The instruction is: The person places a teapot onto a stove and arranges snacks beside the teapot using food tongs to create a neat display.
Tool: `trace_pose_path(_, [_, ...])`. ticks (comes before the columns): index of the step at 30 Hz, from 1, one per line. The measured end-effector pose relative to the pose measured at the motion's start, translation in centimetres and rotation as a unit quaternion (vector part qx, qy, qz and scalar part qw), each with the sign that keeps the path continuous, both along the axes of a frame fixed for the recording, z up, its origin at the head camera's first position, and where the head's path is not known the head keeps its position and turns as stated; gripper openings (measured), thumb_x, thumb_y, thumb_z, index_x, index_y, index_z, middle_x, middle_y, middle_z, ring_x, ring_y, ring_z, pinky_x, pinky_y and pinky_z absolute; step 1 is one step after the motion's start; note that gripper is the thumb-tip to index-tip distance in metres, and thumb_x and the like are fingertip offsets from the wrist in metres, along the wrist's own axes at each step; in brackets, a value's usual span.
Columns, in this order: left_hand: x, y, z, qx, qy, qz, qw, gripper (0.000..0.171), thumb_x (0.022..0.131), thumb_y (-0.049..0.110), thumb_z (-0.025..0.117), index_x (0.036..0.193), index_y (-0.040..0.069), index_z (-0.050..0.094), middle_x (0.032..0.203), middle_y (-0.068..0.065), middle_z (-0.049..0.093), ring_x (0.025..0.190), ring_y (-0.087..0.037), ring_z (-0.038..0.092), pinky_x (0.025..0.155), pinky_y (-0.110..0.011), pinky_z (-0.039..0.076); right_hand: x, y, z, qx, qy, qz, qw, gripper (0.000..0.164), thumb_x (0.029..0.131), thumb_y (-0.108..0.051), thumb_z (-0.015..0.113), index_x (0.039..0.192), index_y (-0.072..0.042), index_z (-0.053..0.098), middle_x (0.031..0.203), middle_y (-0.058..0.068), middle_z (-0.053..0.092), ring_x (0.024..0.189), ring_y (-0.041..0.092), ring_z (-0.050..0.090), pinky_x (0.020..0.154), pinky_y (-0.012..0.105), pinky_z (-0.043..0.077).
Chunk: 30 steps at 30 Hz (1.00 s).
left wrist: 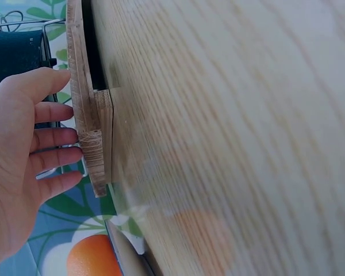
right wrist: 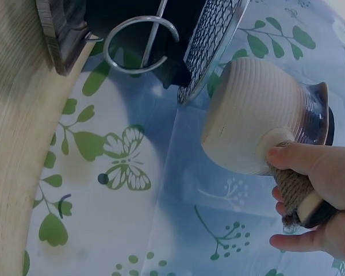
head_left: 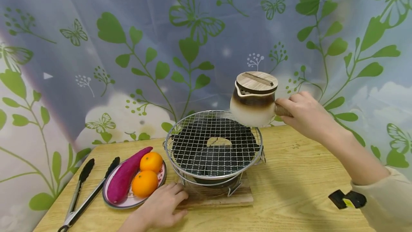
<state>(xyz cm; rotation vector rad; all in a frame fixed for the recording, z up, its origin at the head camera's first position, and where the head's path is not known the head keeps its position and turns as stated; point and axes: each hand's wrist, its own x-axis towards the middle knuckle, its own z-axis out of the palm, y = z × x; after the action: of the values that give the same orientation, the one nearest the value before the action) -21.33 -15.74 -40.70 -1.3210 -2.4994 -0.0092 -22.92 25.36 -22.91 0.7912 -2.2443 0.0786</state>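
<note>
My right hand (head_left: 304, 114) grips the twine-wrapped side handle (right wrist: 292, 187) of a cream and brown teapot (head_left: 252, 110). A round wooden lid (head_left: 257, 80) covers the teapot. It is held up near the back right rim of the wire grill net (head_left: 206, 165), overlapping that rim in the head view; the right wrist view shows its base apart from the net. My left hand (head_left: 162, 205) lies low at the front left corner of the wooden board (head_left: 225, 200) under the black stove (left wrist: 17, 54). Its fingers are extended, fingertips right at the board's edge.
Left of the stove, an oval plate (head_left: 120, 207) bears a purple sweet potato (head_left: 123, 180) and two oranges (head_left: 145, 184). Metal tongs (head_left: 87, 201) with black tips lie at the table's left. A patterned curtain (head_left: 222, 38) hangs behind the wooden table (head_left: 289, 174).
</note>
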Motion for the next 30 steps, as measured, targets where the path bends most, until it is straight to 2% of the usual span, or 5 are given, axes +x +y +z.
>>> trace_pose_path(6, [0.0,0.1,0.1,-0.005,0.003,0.002,1.0000,0.030,0.082,0.040,0.063,0.098,0.015,0.063,0.100,0.000,0.058,0.093,-0.019,0.054,0.083,-0.035,0.047,-0.2,-1.1,0.1,0.014,0.000,0.012,1.000,0.040,0.066,0.002,0.076,0.104,0.001,0.062,0.077,0.014,0.056,0.075,0.034,0.049,0.067,0.044,0.041])
trace_pose_path(14, [-0.1,0.0,0.0,0.002,0.025,-0.012,0.9996,0.029,0.079,0.039,0.065,0.096,0.015,0.063,0.097,0.000,0.057,0.089,-0.018,0.053,0.080,-0.033,0.047,-0.1,-2.2,0.1,0.028,-0.030,0.003,0.999,0.038,0.070,0.000,0.075,0.106,0.001,0.063,0.080,0.014,0.058,0.079,0.033,0.050,0.070,0.043,0.042])
trace_pose_path(20, [0.0,0.0,0.0,0.001,0.023,-0.009,0.9997,0.030,0.079,0.039,0.066,0.096,0.015,0.063,0.097,0.000,0.057,0.089,-0.018,0.053,0.080,-0.034,0.047,-0.5,-2.8,-0.1,0.042,-0.033,0.005,0.999,0.038,0.071,-0.002,0.075,0.108,0.001,0.064,0.079,0.014,0.057,0.080,0.034,0.051,0.074,0.044,0.042])
trace_pose_path(25, [0.1,0.0,0.0,-0.002,0.019,-0.005,0.9998,0.030,0.080,0.039,0.065,0.097,0.014,0.063,0.098,-0.001,0.057,0.091,-0.019,0.053,0.081,-0.035,0.047,-0.9,-3.4,-0.3,0.056,-0.022,0.004,0.998,0.039,0.070,-0.004,0.076,0.106,0.001,0.065,0.077,0.013,0.056,0.077,0.033,0.050,0.069,0.043,0.043])
trace_pose_path(30, [0.0,0.0,-0.1,-0.005,0.013,-0.004,0.9999,0.030,0.081,0.040,0.064,0.098,0.015,0.063,0.099,0.000,0.057,0.091,-0.019,0.053,0.081,-0.034,0.047,-1.1,-3.9,-0.4,0.058,-0.032,-0.006,0.998,0.037,0.071,-0.005,0.075,0.106,0.000,0.065,0.078,0.014,0.057,0.078,0.033,0.051,0.067,0.042,0.044])
